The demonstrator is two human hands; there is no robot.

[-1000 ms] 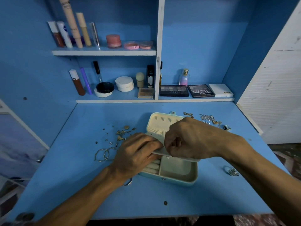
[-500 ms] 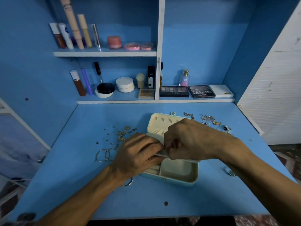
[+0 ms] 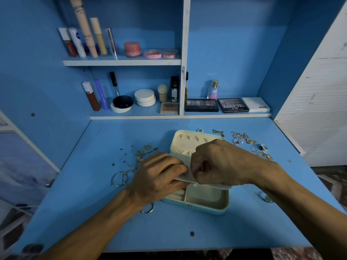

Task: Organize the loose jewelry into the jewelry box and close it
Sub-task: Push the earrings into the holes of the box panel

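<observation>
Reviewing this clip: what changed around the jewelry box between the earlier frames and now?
No clear change. The left hand and right hand still grip the white insert panel over the open jewelry box. The loose jewelry lies where it was on the desk.

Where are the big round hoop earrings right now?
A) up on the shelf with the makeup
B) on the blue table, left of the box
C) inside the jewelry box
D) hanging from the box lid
B: the hoop earrings lie on the blue table, to the left of the open jewelry box and outside it.
</observation>
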